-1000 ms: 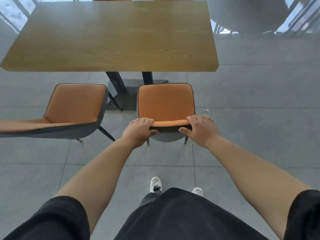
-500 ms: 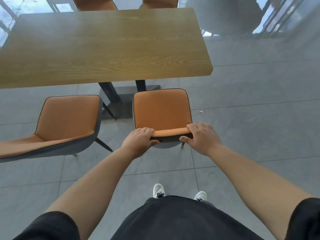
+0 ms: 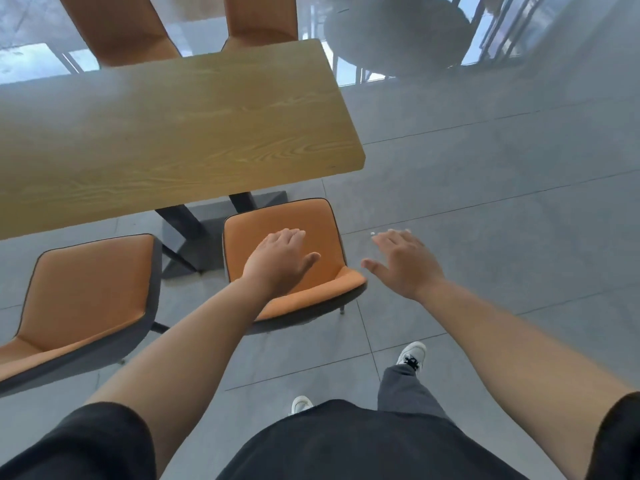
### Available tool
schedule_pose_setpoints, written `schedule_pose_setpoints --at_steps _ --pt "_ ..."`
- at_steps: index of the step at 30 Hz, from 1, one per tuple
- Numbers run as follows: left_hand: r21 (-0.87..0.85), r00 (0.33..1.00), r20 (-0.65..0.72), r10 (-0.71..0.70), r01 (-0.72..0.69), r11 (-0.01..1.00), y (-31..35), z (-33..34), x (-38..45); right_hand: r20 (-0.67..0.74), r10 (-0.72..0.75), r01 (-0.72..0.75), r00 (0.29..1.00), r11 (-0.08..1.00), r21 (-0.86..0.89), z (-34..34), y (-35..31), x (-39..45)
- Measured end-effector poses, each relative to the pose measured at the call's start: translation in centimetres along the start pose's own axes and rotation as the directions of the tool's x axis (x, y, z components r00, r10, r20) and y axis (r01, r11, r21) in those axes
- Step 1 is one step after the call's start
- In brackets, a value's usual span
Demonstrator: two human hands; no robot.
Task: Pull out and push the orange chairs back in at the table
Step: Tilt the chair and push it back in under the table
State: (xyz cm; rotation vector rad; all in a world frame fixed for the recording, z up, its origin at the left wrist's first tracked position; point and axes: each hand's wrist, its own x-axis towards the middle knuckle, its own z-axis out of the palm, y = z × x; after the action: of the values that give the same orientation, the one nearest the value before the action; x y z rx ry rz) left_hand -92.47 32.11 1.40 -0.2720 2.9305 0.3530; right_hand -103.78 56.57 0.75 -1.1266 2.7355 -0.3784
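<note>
An orange chair [image 3: 313, 220] with a grey shell stands in front of me, just off the near edge of the wooden table [image 3: 166, 133], near its right end. My left hand [image 3: 278, 259] hovers above its seat, fingers apart, holding nothing. My right hand [image 3: 403, 261] is open in the air to the right of the chair back, off the chair. A second orange chair [image 3: 86, 289] stands to the left, pulled out from the table. On the far side two more orange chairs [image 3: 114, 26] show their backs above the tabletop.
The table's dark base [image 3: 214, 223] sits on grey floor tiles between the two near chairs. A round dark table [image 3: 394, 32] and window frames stand at the back right. My white shoes [image 3: 412, 355] are on the tiles behind the chair. Open floor lies to the right.
Both hands have let go of the chair's backrest and lifted off, open. The view has swung right and one foot has stepped right.
</note>
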Motion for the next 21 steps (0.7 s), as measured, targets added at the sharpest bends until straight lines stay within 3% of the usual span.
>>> schedule_pose_setpoints --at_steps 5,12,21 --pt "0.074 0.988 -0.124 0.088 -0.079 0.994 7.5 0.3 7.9 -0.067 0.050 -0.052 0.996 0.998 -0.024 -3.5 10.1 1.7" --pt "0.117 0.982 -0.155 0.107 -0.089 0.989 17.6 -1.0 18.0 -0.097 0.043 -0.050 0.994 0.996 -0.074 -10.1 22.2 5.0" --pt "0.136 0.985 -0.142 0.101 -0.082 0.987 22.9 -2.9 29.8 -0.122 0.072 -0.080 0.990 0.995 -0.059 -13.8 32.2 11.6"
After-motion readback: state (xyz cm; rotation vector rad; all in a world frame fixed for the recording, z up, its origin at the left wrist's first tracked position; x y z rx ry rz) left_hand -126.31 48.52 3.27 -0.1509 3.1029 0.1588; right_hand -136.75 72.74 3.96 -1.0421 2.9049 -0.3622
